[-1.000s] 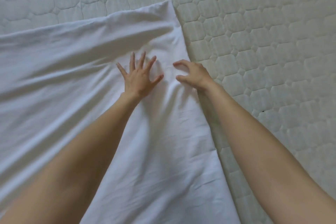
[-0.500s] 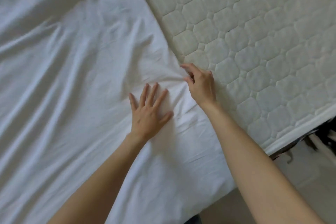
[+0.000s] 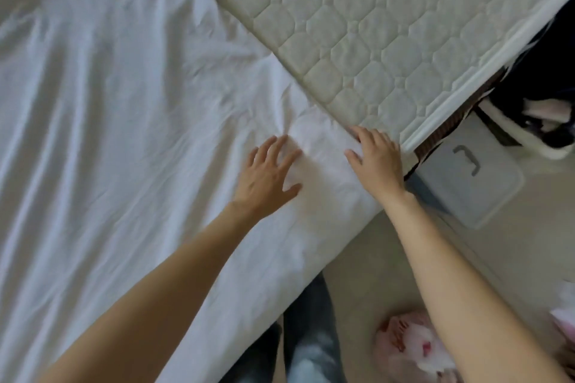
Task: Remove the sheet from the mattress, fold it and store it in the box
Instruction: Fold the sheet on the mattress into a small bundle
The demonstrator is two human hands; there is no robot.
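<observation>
Nearest you, below your wrists, your blue-jeaned legs stand on the pale floor, and a pink fluffy slipper shows blurred under your right forearm.

Your left hand lies palm down on the white, wrinkled cotton sheet, its fingers spread apart and flat on the cloth, gripping nothing. Your right hand rests just beside it, at the sheet's right-hand border where the cloth meets the bed's near edge. Its fingers are loosely apart, and the tips press onto the sheet's border. You cannot tell whether they pinch any cloth beneath. Between the two hands the sheet is fairly smooth. Left of your left fingers it runs in long creases.

The sheet covers the bed to the left of your fingers and hangs over the near edge towards your legs. Beyond your right fingers lies the bare cream quilted mattress, its piped edge running up to the right.

To the right of your right fingers, on the floor by the bed, sits a pale grey plastic box lid with a dark handle. Beyond it is a dark, blurred heap of things.
</observation>
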